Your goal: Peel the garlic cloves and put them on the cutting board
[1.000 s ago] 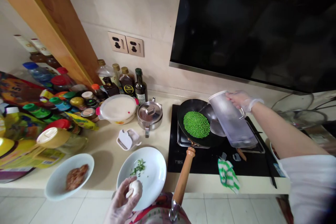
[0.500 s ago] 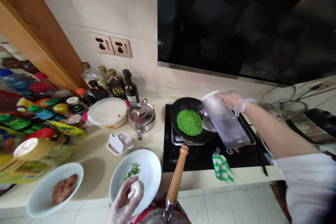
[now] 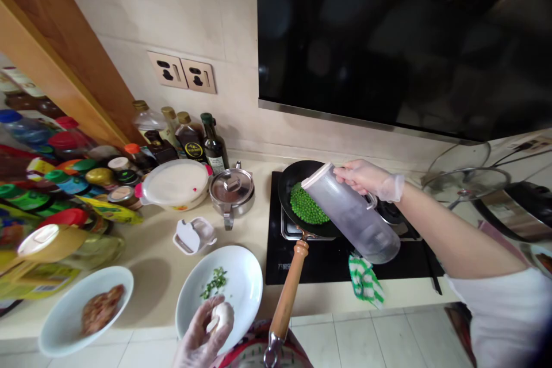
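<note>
Two grips: your left hand [image 3: 199, 334] is curled around a white lump [image 3: 223, 315], mushroom or garlic, hard to tell which; your right hand [image 3: 364, 178] grasps a clear pitcher [image 3: 353, 218] near its pale rim. You wear a see-through glove on each.
Pan [image 3: 297, 171]: dark, on the black stove [image 3: 280, 256], its wooden handle [image 3: 291, 284] pointing back toward you.
Peas [image 3: 307, 208]: bright green, gathered in the pan, partly hidden from you by the pitcher.
Pitcher: tilted in your grasp, rim end over the pan, base out beyond the pan's right side.
White lump: left of the pan handle, held by you above the plate [image 3: 248, 282].
Plate: left of the pan and closer to you, bearing chopped greens [image 3: 214, 282].
Bowl [image 3: 60, 313]: well left of the pan, with raw-looking meat [image 3: 102, 309] inside.
Steel pot [image 3: 233, 188]: lidded, on the desk [image 3: 245, 236], just left of the pan and stove.
White box [image 3: 194, 236]: left of the pan, between the steel pot and your plate.
Cloth [image 3: 364, 280]: green and white, right of the pan handle, lying over the stove's front edge.
</note>
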Demonstrator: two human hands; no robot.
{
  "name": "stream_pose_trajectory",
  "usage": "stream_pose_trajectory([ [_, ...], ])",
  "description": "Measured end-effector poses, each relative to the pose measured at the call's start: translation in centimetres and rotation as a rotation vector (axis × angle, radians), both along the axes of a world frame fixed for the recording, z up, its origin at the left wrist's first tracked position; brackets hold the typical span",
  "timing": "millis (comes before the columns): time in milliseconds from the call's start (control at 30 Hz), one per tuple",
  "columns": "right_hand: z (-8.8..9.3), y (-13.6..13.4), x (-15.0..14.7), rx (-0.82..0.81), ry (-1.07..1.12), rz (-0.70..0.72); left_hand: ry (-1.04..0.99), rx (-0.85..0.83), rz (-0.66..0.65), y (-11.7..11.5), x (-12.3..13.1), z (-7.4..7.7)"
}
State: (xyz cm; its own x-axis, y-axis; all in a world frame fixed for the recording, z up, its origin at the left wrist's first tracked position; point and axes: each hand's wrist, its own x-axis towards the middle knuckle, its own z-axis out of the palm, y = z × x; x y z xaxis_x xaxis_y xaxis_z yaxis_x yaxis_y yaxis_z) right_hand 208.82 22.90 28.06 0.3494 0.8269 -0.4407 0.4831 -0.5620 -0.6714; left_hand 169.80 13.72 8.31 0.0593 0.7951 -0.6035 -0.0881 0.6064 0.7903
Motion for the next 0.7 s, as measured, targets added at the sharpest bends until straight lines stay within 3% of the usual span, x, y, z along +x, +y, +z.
stream_pose_trajectory([
  [333, 1.3, -7.0, 2.1, -0.147, -0.024, 0.050, -0.016, 0.058, -0.087, 1.0, 0.7, -1.2],
  [567, 0.9, -11.1, 5.6, -0.210, -0.053, -0.058, -0.060, 0.061, -0.133, 1.3, 1.5, -1.4],
  [700, 0.9, -12.1, 6.6, -0.195, -0.057, -0.139, -0.042, 0.031, -0.232, 1.7, 1.7, -0.9],
])
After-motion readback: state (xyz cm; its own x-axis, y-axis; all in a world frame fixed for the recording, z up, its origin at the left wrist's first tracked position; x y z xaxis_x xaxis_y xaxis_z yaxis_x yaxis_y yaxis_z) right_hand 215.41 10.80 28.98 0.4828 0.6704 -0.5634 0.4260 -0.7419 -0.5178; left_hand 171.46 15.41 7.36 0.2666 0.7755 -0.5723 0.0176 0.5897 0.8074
